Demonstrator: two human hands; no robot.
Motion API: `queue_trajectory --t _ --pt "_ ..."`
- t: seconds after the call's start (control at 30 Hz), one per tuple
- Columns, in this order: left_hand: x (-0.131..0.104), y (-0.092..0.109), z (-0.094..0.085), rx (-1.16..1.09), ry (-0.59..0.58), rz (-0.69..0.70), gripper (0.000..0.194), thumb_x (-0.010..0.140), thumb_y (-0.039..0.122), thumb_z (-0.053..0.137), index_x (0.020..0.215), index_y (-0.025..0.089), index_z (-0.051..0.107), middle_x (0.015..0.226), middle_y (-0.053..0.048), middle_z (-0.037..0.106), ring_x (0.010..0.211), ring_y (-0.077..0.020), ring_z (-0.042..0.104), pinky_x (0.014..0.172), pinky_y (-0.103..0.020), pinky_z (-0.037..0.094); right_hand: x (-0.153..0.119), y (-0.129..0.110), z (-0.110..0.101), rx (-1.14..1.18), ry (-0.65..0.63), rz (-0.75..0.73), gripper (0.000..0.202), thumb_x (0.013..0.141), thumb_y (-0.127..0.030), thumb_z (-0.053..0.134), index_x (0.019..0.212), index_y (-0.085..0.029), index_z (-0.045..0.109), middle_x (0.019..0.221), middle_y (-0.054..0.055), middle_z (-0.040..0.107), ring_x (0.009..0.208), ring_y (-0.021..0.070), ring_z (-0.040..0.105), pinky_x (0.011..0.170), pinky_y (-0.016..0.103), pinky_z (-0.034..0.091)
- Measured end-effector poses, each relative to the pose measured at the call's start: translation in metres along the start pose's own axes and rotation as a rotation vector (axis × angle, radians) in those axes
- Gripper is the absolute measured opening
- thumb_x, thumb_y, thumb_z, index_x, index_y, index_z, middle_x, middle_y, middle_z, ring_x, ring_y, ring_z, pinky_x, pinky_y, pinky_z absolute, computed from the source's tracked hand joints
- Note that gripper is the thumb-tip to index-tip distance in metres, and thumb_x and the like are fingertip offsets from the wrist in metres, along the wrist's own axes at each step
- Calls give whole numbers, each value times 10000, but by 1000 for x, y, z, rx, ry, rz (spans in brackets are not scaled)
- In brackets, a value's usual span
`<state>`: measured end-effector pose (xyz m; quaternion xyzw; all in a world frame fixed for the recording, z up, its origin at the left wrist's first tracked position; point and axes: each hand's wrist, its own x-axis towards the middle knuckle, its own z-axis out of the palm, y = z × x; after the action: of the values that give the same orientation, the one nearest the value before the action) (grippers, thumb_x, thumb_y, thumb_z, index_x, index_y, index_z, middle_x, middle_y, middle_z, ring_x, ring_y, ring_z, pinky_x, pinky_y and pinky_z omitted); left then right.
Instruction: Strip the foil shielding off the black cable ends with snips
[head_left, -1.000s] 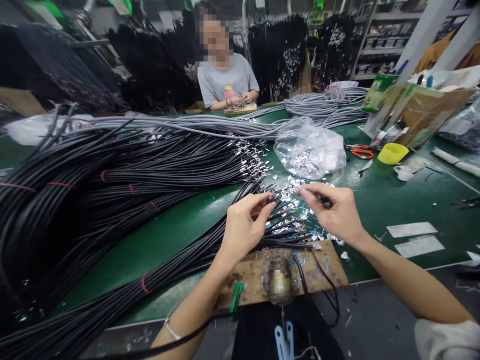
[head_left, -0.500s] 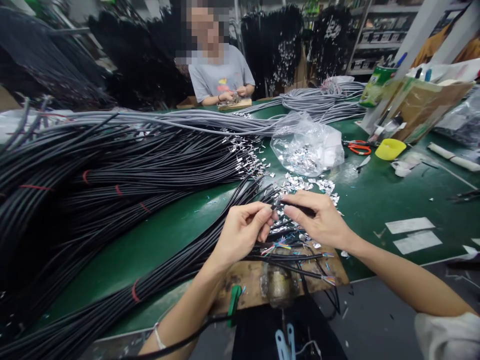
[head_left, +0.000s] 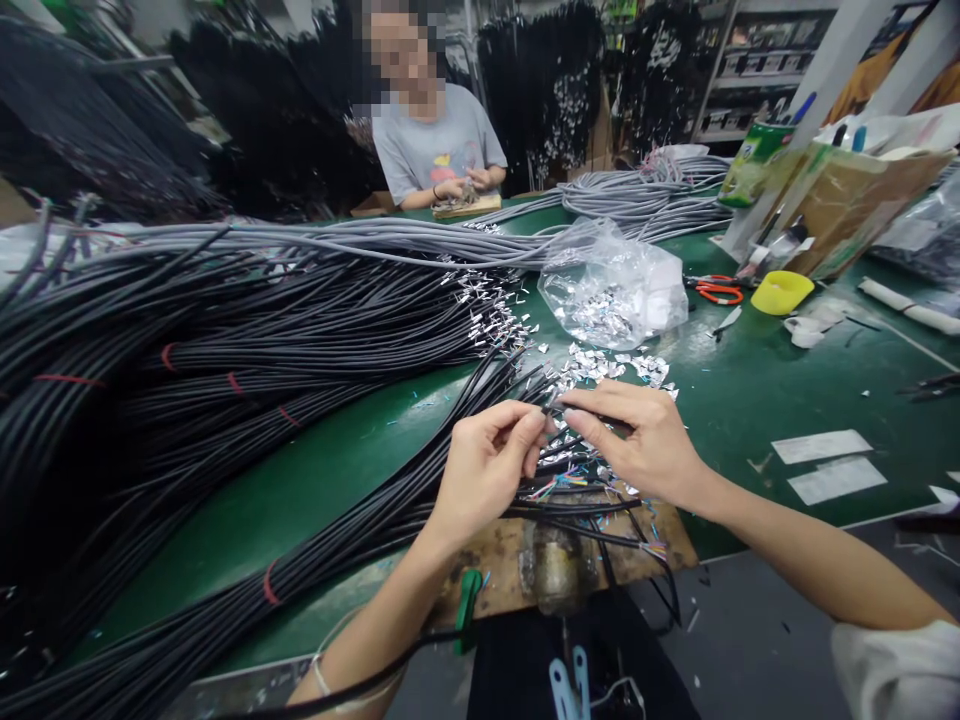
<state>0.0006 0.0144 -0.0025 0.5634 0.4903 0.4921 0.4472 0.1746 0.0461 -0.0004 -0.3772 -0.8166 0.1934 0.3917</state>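
Note:
My left hand [head_left: 487, 465] is closed, thumb against fingers, around the end of a black cable. Its tip pokes out toward my right hand [head_left: 651, 440], whose thumb and forefinger are drawn together at that tip; the detail between them is too small to make out. A bundle of black cables [head_left: 352, 500], tied with a red band, runs under my left wrist. Below my hands, stripped cable ends with coloured wires [head_left: 559, 484] lie over a wooden board [head_left: 495, 560]. Scraps of silver foil [head_left: 592, 365] are scattered just beyond my fingers.
Thick stacks of black cables [head_left: 322, 330] cover the left of the green table [head_left: 720, 400]. Grey cables [head_left: 360, 240] cross behind. A clear plastic bag [head_left: 611, 285], orange-handled scissors [head_left: 718, 290] and a yellow ring [head_left: 781, 292] stand right. A co-worker [head_left: 442, 150] sits opposite.
My fingers have drawn slightly closer together at the cable tip. The whole view has shifted a little; the things on the table stay in place.

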Motion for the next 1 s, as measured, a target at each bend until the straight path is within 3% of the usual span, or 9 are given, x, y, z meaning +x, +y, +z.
queue_trajectory --t 0.2,0.3,0.37,0.53,0.73,0.87,0.93,1.0 --pt "1 5 -14 -112 -266 -100 427 843 519 507 625 152 514 387 57 419 316 -38 327 354 -176 245 7 4 -4 208 -90 15 245 859 -310 560 937 -164 741 745 42 697 613 106 578 576 238 428" --pt "0 6 -14 -80 -232 -70 403 847 491 522 652 139 544 404 56 431 332 -34 338 367 -171 248 12 6 -7 293 -13 98 251 839 -324 585 944 -154 736 861 73 716 726 130 617 652 259 459" --pt "-1 5 -11 -43 -202 -59 369 851 457 532 687 130 574 412 57 437 344 -32 342 376 -168 251 12 5 -8 341 10 122 264 803 -331 630 967 -150 729 847 68 705 694 126 596 610 254 448" --pt "-1 2 -4 12 -238 -65 377 859 458 506 699 126 582 414 57 435 352 -35 346 380 -166 253 10 0 -7 333 -10 -5 156 806 -227 619 835 -133 740 564 -13 544 509 74 421 473 221 331" --pt "-3 10 -9 90 -417 -101 424 868 474 466 605 145 505 412 70 362 329 -32 307 349 -170 202 8 2 -4 353 -129 13 137 796 -173 598 769 -116 719 591 -6 569 510 65 438 451 205 316" --pt "-1 16 -11 86 -584 -177 437 858 473 474 567 147 494 399 77 317 316 -29 271 336 -176 177 5 4 -2 310 -145 -157 141 790 -129 582 808 -122 722 596 1 585 526 77 472 484 215 353" --pt "-1 14 -9 63 -560 -214 410 849 456 492 585 145 528 386 78 329 303 -33 273 329 -177 193 5 5 -4 255 -73 -254 178 799 -110 557 866 -137 720 655 17 610 568 90 505 514 225 374" --pt "-2 9 -4 100 -349 -152 332 830 405 542 638 139 592 412 54 436 328 -49 368 355 -177 278 8 5 -9 191 81 -208 194 823 -122 543 913 -155 711 708 21 614 594 92 507 534 231 377"
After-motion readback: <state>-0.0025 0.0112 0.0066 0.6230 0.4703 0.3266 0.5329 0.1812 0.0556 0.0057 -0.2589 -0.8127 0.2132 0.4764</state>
